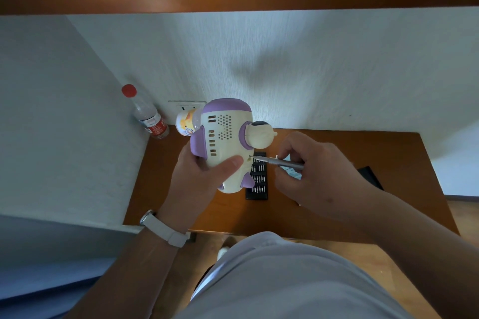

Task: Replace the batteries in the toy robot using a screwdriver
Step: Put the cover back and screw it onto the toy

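Left hand point(199, 176), grip closed round the toy robot point(228, 142), holds it above the tabletop point(363, 153). Right hand point(318, 171), grip pinching the screwdriver point(277, 161), sets the tip against the robot's right edge. Bit case point(258, 181) lies below; bottle point(149, 114) stands far left.

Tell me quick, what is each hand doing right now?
Left hand: grips the toy robot, lifted above the table.
Right hand: pinches the screwdriver, tip at the toy's back.

Glossy plastic toy robot point(225, 142), metal screwdriver point(278, 161)
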Demonstrator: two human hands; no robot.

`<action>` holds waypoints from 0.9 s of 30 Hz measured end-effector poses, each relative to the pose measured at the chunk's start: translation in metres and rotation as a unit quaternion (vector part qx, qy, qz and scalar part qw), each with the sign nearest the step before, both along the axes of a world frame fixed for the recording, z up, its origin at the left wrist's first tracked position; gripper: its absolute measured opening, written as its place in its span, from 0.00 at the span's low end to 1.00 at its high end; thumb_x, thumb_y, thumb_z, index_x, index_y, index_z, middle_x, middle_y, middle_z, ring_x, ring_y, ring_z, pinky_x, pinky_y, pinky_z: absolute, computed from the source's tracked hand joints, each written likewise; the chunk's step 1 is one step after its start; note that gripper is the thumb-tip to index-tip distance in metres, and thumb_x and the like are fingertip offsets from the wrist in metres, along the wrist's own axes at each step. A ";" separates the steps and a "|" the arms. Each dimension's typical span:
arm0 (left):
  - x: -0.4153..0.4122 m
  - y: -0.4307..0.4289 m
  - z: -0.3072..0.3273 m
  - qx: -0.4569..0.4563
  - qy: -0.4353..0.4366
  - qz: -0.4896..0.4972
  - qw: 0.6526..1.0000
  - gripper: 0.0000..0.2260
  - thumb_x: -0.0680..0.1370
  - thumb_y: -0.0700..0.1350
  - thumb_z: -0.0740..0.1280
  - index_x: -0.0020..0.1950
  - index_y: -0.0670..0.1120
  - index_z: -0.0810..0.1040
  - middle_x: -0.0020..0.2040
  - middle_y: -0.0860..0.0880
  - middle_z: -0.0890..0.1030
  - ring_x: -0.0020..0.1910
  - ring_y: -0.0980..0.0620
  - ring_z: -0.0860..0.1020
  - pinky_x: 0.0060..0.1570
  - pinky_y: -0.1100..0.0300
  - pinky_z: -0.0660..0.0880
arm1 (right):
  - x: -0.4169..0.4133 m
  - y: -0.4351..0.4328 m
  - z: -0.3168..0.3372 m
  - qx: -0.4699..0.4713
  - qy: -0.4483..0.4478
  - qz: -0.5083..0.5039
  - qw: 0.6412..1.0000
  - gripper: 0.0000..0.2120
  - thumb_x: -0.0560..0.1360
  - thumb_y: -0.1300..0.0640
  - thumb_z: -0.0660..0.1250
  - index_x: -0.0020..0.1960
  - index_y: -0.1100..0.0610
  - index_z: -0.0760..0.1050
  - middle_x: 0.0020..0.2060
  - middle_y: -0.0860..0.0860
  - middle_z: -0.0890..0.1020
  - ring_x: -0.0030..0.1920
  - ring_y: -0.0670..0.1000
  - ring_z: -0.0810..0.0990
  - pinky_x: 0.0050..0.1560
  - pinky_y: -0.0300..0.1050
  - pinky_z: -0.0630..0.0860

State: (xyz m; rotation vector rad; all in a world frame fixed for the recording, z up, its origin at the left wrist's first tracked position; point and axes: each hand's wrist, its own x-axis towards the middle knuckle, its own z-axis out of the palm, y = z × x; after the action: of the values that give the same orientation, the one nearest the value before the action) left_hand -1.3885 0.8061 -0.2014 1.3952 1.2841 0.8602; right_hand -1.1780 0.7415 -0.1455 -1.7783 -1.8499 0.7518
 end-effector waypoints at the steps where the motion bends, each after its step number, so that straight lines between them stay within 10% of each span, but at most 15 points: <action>1: 0.000 0.001 0.000 -0.001 -0.001 -0.002 1.000 0.20 0.73 0.44 0.77 0.55 0.62 0.71 0.47 0.63 0.82 0.49 0.68 0.80 0.33 0.70 0.77 | 0.001 0.001 0.001 -0.006 -0.008 0.006 1.000 0.08 0.75 0.52 0.69 0.48 0.46 0.69 0.33 0.42 0.75 0.31 0.44 0.77 0.30 0.31 0.69; 27: 0.014 0.006 -0.010 -0.010 -0.038 -0.036 0.999 0.20 0.73 0.41 0.75 0.58 0.59 0.74 0.48 0.66 0.83 0.51 0.64 0.81 0.37 0.67 0.80 | 0.017 0.011 -0.004 -0.012 -0.079 0.053 0.995 0.07 0.81 0.49 0.62 0.55 0.48 0.77 0.35 0.40 0.76 0.35 0.43 0.77 0.33 0.30 0.65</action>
State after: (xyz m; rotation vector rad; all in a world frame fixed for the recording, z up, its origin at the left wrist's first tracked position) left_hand -1.3742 0.8124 -0.2116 1.3729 1.1759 0.8418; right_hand -1.1608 0.7526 -0.1497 -1.8133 -2.0597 0.6908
